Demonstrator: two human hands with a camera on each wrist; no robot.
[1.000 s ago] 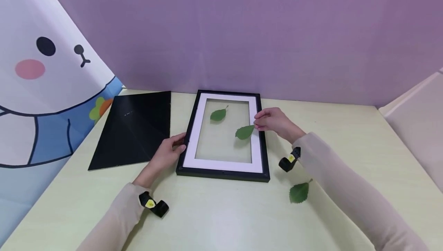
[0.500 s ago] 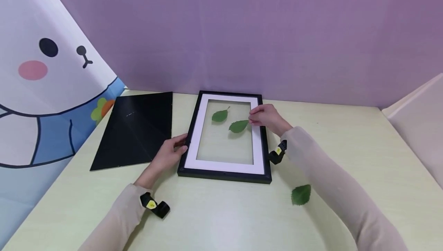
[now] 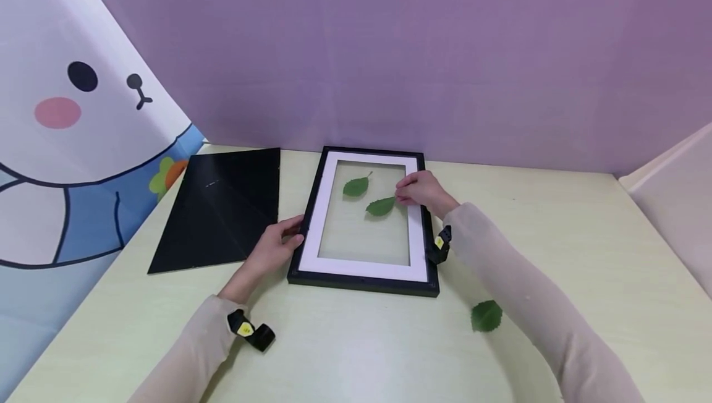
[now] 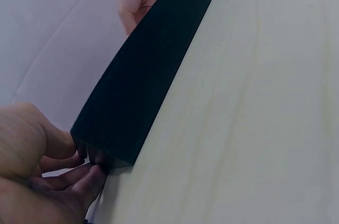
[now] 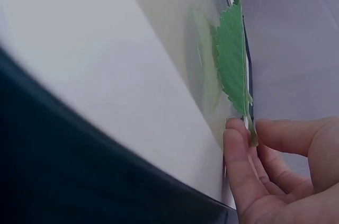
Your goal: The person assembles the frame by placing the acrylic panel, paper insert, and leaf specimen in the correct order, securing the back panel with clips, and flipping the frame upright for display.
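Three leaves are seen around one picture frame (image 3: 364, 279), which lies flat on the pale table (image 3: 584, 248) and serves as the landmark. Nearest, off the frame's near right corner, a loose leaf (image 3: 486, 316) is laid on the table, apart from the frame.

Left hand (image 3: 275, 245): placed at the frame's left edge near the lower corner, fingers curled onto the black moulding (image 4: 143, 83), thumb on top. In the left wrist view the fingertips (image 4: 79, 179) are seen tucked against the frame's corner.

Right hand (image 3: 423, 190): reached in over the frame's right side, thumb and forefinger pinched on the stem of the held leaf (image 3: 381, 206). In the right wrist view the held leaf's blade stands edge-on over the glass, a faint reflection beside it; whether the blade touches the glass cannot be told.

Within the white mat (image 3: 361, 266), toward the frame's far end, a second leaf (image 3: 356, 186) is laid on the glass, just beyond the held one.

Left of the frame, a black backing board (image 3: 219, 208) is laid flat. Behind the frame, a purple backdrop (image 3: 389, 50) is hung.
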